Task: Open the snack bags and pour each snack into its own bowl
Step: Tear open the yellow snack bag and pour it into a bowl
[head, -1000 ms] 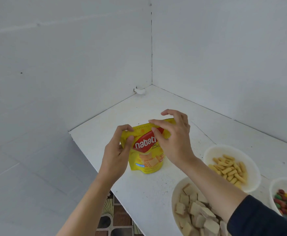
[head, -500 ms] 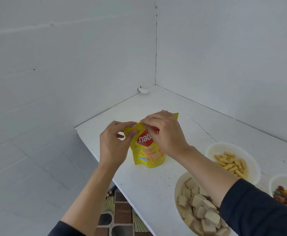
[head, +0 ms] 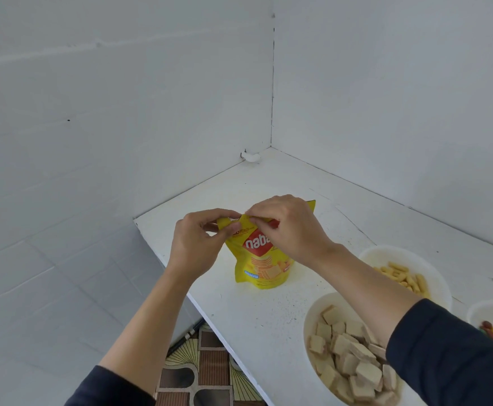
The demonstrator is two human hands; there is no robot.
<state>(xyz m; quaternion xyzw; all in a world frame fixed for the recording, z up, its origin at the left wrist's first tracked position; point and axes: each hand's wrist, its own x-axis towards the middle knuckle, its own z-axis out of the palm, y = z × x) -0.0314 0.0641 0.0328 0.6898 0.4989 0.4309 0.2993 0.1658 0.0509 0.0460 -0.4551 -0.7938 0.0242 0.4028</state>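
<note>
A yellow Nabati wafer bag (head: 261, 265) stands upright on the white table (head: 262, 315). My left hand (head: 195, 244) pinches the bag's top left corner. My right hand (head: 292, 230) pinches the top edge just beside it, covering part of the red logo. A white bowl (head: 308, 326) at the lower right holds several square wafer pieces. Behind it a second white bowl (head: 385, 253) holds stick-shaped biscuits. A third bowl (head: 479, 309) at the right edge holds coloured candies, and is partly cut off.
White walls meet in a corner behind the table, with a small white fitting (head: 250, 156) at their base. The table's left edge drops to a tiled wall and patterned floor (head: 207, 373) below.
Both hands have closed in on the bag's top edge, fingertips now meeting near its left corner. The bag sits lower in view as the camera tilted.
</note>
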